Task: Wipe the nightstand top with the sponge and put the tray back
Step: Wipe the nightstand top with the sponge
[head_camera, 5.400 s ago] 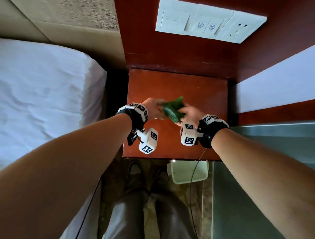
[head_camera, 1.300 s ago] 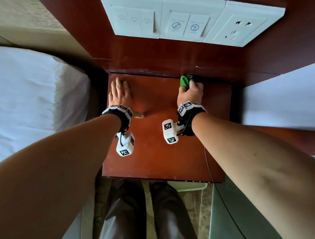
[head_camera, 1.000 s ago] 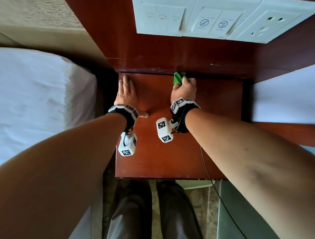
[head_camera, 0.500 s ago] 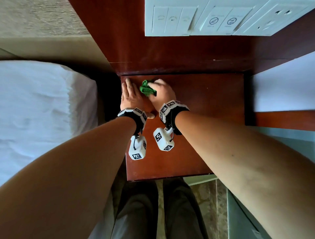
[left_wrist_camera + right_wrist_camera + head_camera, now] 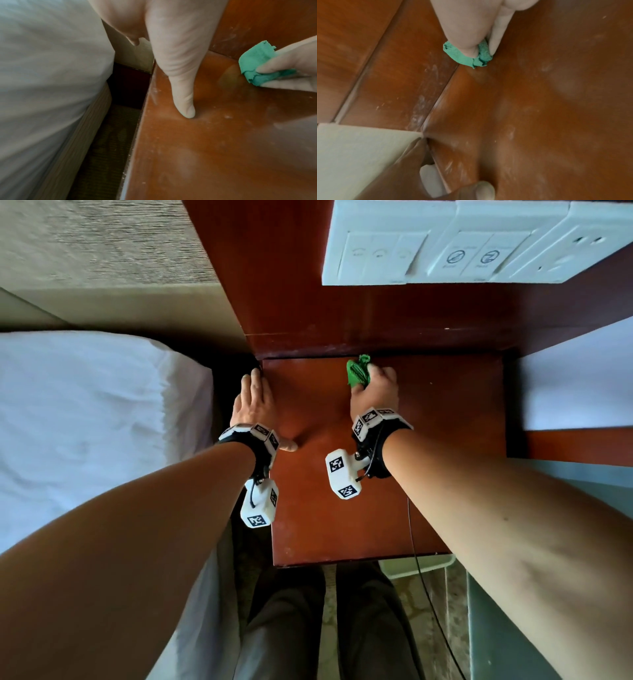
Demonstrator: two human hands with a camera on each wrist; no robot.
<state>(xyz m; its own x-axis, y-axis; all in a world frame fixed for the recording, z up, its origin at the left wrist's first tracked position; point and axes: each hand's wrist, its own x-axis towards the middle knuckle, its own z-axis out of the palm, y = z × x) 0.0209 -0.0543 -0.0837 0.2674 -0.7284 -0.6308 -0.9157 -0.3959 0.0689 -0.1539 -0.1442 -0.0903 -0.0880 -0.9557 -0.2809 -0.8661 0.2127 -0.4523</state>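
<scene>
Wiping step: right hand (image 5: 375, 392) fingers clamp the sponge (image 5: 358, 371) at the nightstand (image 5: 342, 508) top's twelve o'clock edge; left hand (image 5: 253, 405) fingers lie flat, together. Next, probably strokes toward six.

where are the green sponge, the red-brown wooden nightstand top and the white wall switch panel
green sponge (image 5: 358, 371), head view, its crumpled middle
red-brown wooden nightstand top (image 5: 342, 525), head view, bare near part
white wall switch panel (image 5: 376, 258), head view, left plate

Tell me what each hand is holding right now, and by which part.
The right hand pinches the green sponge by its near end; the far end sticks out past the fingertips. The left hand holds nothing and rests flat on the nightstand top.
</scene>
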